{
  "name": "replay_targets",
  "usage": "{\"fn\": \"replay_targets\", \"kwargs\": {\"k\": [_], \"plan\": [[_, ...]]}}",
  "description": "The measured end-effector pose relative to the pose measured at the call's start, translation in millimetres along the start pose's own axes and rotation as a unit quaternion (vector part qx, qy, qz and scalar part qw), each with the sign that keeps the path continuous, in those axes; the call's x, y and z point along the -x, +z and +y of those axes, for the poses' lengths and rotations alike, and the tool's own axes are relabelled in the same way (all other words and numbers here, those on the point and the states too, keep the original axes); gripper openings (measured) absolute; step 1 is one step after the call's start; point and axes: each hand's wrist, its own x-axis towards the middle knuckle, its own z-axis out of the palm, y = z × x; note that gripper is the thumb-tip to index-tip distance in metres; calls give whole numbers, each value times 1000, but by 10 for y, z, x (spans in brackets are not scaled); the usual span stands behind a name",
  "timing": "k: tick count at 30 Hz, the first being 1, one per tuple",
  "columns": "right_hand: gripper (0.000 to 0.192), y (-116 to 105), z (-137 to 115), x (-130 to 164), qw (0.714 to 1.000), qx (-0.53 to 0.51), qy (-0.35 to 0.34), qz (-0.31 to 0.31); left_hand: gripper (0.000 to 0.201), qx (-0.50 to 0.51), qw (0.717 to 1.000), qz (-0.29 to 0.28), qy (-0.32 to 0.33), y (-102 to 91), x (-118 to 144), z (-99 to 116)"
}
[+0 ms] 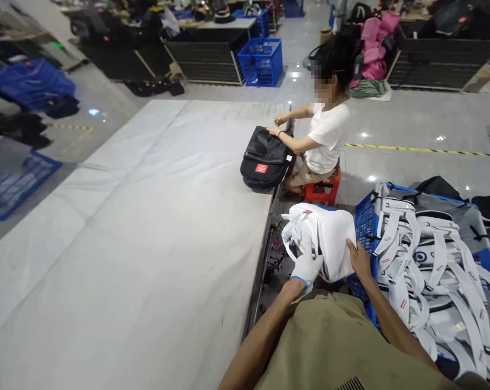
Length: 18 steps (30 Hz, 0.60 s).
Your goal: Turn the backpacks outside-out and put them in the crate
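Observation:
My left hand (307, 266), in a white glove, grips the near edge of a white backpack (328, 235) that I hold up just right of the table edge. On the same backpack's right side rests my bare right hand (359, 259), fingers closed on the fabric. White straps hang from the bag on its left side.
A long table under white cloth (139, 238) fills the left. A blue crate (367, 227) piled with white backpacks stands at my right. A co-worker on a red stool (322, 190) handles a black backpack (265, 158) at the table's far edge. Blue baskets (262, 60) stand behind.

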Motion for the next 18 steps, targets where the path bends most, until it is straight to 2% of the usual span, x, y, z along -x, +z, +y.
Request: {"fn": "replay_targets", "kwargs": {"k": [2,3,4,5,6,7,10,12,15,18], "plan": [[132,-107,-153,122,996,-3,-43,81,67,169,985,-35,-24,-144,102,30],[122,-156,-268,190,990,-12,-79,120,56,289,955,-51,-41,-229,167,59],[111,-194,-408,261,983,-27,-115,144,51,405,910,-63,-59,-317,239,93],[99,-216,-568,335,978,-48,-143,146,55,492,865,-71,-74,-403,316,128],[89,-217,-742,414,977,-71,-157,125,63,547,830,-76,-82,-482,397,160],[82,-195,-923,496,979,-94,-161,83,69,580,807,-75,-85,-550,480,183],[76,-4,-1427,756,978,-113,-152,-93,74,618,778,-81,-81,-670,717,162],[76,192,-1664,926,966,-80,-168,-178,75,633,766,-91,-62,-695,850,55],[84,493,-1808,1159,954,10,-212,-214,74,656,749,-84,-24,-710,1014,-217],[91,710,-1776,1369,940,98,-244,-215,71,671,739,-58,-4,-734,1157,-528]]}}
